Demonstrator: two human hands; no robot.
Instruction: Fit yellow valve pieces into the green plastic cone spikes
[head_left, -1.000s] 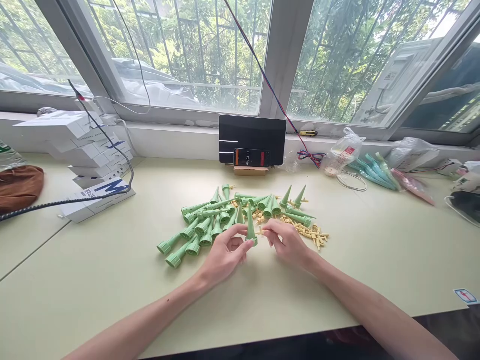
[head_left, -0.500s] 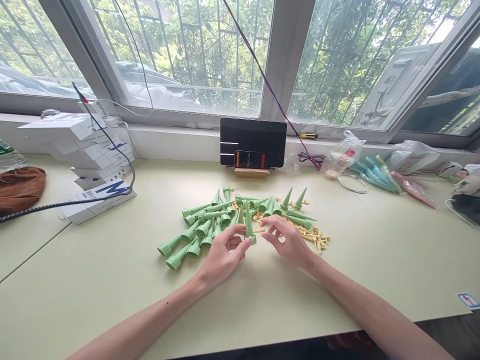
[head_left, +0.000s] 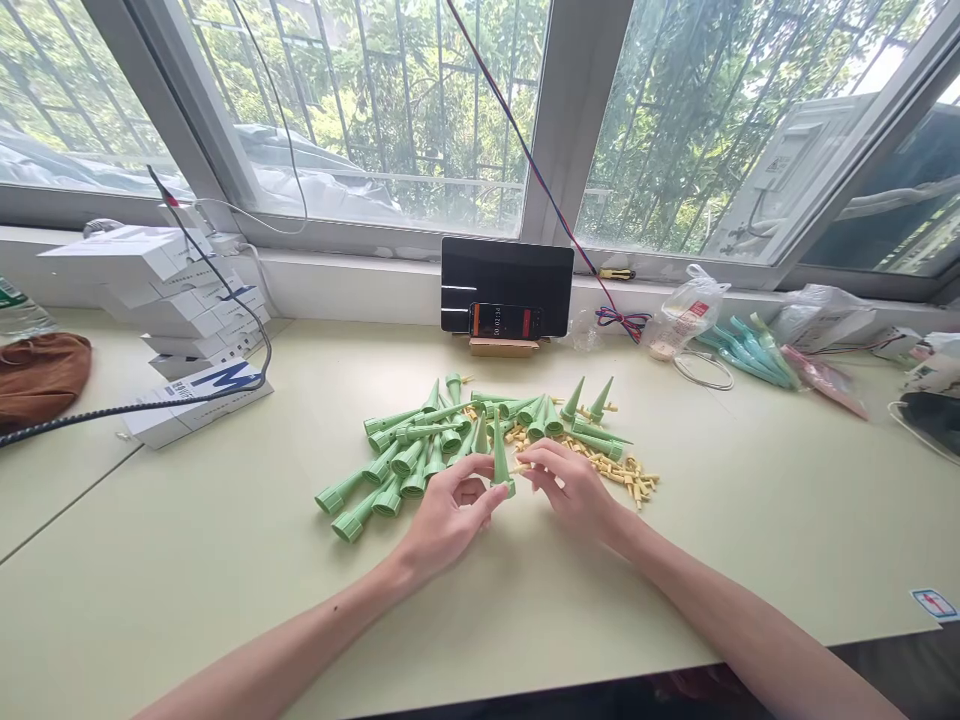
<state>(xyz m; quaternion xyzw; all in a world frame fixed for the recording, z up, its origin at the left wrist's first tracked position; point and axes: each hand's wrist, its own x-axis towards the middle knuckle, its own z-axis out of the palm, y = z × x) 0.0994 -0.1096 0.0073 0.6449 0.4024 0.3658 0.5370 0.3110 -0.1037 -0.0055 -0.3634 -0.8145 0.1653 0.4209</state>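
the left hand (head_left: 454,510) pinches a green cone (head_left: 501,455) near its wide collar, thumb in front and fingers behind, so the cone stands point up just above the desk (head_left: 225,600). the right hand (head_left: 574,490) has its fingers curled, their tips at the outer end of a small yellow peg (head_left: 517,468) that juts from the cone's side; i cannot tell whether they pinch it or only touch it.

the risk sits in that small meeting point. if the right fingertips push off-line, the peg could tilt or bind, and its narrow end looks easy to slip from. a sideways shove might also swing the cone, since the left hand has it only low down and the long tip is free. too hard a squeeze could turn the collar between thumb and fingers.

just beyond the hands lies a heap of green cones (head_left: 409,455), many on their sides with open ends toward the person; a knuckle brushing it could set some rolling. to the right, loose yellow pieces (head_left: 634,475) lie close by the right wrist, where a drag of the arm might scatter them. behind them 2 upright cones (head_left: 573,400) could topple if bumped.

farther back, a phone (head_left: 501,321) leans against a dark screen (head_left: 506,270).
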